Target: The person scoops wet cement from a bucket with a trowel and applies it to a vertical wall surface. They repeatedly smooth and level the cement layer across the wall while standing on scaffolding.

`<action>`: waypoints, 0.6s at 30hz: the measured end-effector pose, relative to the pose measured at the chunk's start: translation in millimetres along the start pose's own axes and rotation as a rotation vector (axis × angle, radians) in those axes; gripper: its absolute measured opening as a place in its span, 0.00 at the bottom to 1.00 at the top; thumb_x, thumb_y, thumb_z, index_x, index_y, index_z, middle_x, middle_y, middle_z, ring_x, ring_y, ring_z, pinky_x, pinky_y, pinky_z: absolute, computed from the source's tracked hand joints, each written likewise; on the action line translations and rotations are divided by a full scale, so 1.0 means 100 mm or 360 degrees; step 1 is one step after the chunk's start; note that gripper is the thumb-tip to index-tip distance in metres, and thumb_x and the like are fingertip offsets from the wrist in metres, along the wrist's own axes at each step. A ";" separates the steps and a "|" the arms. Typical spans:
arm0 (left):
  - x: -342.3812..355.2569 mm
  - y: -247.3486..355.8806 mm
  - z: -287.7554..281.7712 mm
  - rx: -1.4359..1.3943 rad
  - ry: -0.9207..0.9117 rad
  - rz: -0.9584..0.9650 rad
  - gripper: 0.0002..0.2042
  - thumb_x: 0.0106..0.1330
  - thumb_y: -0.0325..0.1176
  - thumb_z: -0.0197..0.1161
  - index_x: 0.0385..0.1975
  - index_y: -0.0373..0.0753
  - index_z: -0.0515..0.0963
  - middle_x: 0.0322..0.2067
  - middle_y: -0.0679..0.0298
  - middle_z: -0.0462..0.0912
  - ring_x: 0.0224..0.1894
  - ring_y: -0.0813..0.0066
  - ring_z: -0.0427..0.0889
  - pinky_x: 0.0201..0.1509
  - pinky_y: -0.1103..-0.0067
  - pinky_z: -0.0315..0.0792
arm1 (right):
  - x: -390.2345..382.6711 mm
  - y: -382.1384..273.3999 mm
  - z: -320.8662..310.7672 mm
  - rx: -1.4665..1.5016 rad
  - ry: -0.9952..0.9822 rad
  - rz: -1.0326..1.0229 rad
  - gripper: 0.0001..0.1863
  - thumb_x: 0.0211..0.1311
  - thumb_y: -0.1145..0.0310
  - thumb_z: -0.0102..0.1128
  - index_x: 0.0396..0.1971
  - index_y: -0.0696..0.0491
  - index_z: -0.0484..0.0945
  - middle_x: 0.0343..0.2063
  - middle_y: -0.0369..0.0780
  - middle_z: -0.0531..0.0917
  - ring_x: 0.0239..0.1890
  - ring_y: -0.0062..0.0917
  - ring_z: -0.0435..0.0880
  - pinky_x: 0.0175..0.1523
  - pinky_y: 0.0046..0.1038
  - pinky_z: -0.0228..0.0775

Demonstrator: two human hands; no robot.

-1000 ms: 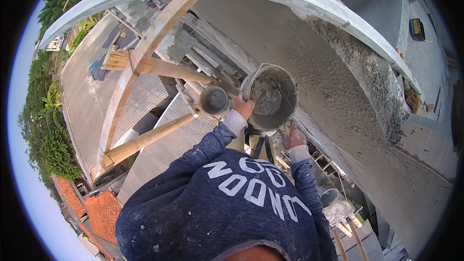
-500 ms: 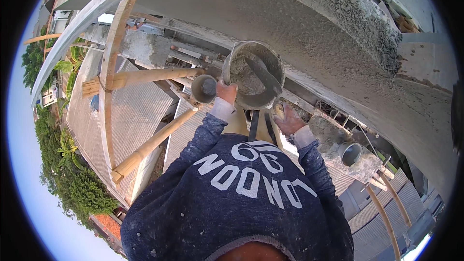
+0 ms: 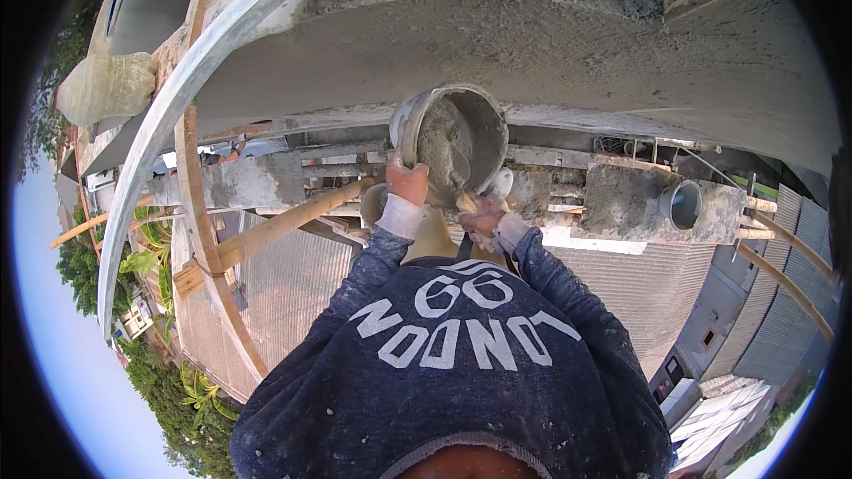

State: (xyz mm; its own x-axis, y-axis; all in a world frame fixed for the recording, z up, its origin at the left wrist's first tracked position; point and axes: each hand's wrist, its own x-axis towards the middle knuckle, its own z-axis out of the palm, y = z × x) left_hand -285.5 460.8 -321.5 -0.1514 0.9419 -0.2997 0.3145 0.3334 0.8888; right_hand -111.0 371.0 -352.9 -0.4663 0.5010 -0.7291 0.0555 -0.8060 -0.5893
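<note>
My left hand (image 3: 407, 179) grips the left rim of a tilted bucket (image 3: 488, 137) holding wet grey mortar (image 3: 437, 129). My right hand (image 3: 486, 220) is closed on the pale handle of a trowel (image 3: 466, 202); its blade reaches into the mortar at the bucket's lower part. A smaller pail (image 3: 373, 206) sits just left of and behind my left hand, partly hidden. Below the bucket, my light-coloured trousers show between my forearms.
Rendered concrete (image 3: 550, 62) spans the top, beside a curved pale beam (image 3: 155, 177). Timber poles (image 3: 280, 226) cross at left. Another bucket (image 3: 683, 206) rests on a mortar-covered ledge at right. Corrugated roofs (image 3: 621, 293) and trees lie below.
The view has swung round. The bucket has tipped over further, and my right hand has moved inward beneath it with the trowel. My left hand keeps its grip on the rim.
</note>
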 end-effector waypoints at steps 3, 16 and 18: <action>0.15 -0.09 -0.16 0.0190 -0.0104 0.0019 0.22 0.48 0.23 0.57 0.48 0.28 0.73 0.37 0.55 0.82 0.39 0.68 0.81 0.45 0.75 0.73 | 0.03 -0.05 0.11 0.0391 -0.0175 -0.0129 0.25 0.58 0.68 0.59 0.53 0.56 0.61 0.17 0.34 0.71 0.11 0.19 0.70 0.14 0.26 0.64; 0.42 -0.18 -0.24 -0.0404 -0.0451 -0.0374 0.20 0.47 0.20 0.55 0.44 0.32 0.74 0.33 0.65 0.80 0.32 0.74 0.78 0.37 0.79 0.72 | -0.28 0.37 0.47 0.0192 0.0522 -0.0281 0.28 0.53 0.65 0.62 0.54 0.55 0.67 0.19 0.32 0.75 0.17 0.17 0.73 0.22 0.22 0.66; 0.39 -0.10 -0.21 -0.0299 -0.0543 -0.0355 0.20 0.47 0.20 0.55 0.44 0.32 0.73 0.34 0.63 0.79 0.32 0.72 0.78 0.36 0.78 0.72 | -0.30 0.41 0.56 0.0406 0.0604 -0.0170 0.26 0.52 0.64 0.60 0.53 0.54 0.69 0.17 0.32 0.74 0.16 0.17 0.72 0.19 0.23 0.64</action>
State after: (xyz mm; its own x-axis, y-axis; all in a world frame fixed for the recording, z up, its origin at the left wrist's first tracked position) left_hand -314.8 493.3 -335.0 0.1316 0.8178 -0.5602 0.1289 0.5462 0.8277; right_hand -144.1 306.0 -335.9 -0.0990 0.6271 -0.7726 -0.2161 -0.7715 -0.5985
